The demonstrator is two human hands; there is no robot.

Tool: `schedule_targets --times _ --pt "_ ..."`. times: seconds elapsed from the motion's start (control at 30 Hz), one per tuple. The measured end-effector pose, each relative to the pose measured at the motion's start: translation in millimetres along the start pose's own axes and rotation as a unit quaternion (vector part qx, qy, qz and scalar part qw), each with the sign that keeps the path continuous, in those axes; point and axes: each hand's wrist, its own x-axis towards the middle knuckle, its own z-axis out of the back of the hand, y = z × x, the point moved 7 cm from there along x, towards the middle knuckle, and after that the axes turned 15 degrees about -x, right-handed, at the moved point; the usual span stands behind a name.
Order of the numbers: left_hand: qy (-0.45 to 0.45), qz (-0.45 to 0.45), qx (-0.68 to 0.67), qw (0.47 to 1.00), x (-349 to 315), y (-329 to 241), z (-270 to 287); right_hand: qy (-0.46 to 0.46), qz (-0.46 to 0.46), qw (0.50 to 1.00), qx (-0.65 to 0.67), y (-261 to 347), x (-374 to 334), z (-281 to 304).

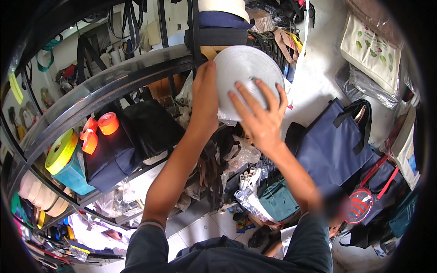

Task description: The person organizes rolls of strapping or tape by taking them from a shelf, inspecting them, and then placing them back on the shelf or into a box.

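A large pale grey roll of webbing (234,68) is raised in front of me, its wound flat face turned toward me. My left hand (205,93) grips its left edge, with the fingertips hidden behind the rim. Across the lower right of the flat face lie the spread fingers of my right hand (263,120); its thumb is out of sight near the bottom edge. Just behind and above the roll is a stack of wide strap rolls in cream, navy (221,19) and black, beside a black metal upright.
A curved black metal rack (114,75) spans the left. Orange webbing rolls (108,123) and a yellow roll (61,150) sit there on bags. At right hang a navy bag (334,136) and a cream tote (371,52). A person's blurred head is at lower right.
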Motion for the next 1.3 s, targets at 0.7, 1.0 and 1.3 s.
schedule_targets --times 0.7,1.0,1.3 --pt "0.123 -0.192 0.091 0.97 194 -62 -103 -0.095 0.1 0.981 0.139 -133 204 -109" --pt "-0.002 -0.291 0.27 0.918 211 -57 -81 -0.008 0.027 0.989 0.143 -140 209 -160" --pt "-0.081 -0.303 0.375 0.873 228 -53 -71 -0.027 -0.339 0.792 0.507 -198 164 -231"
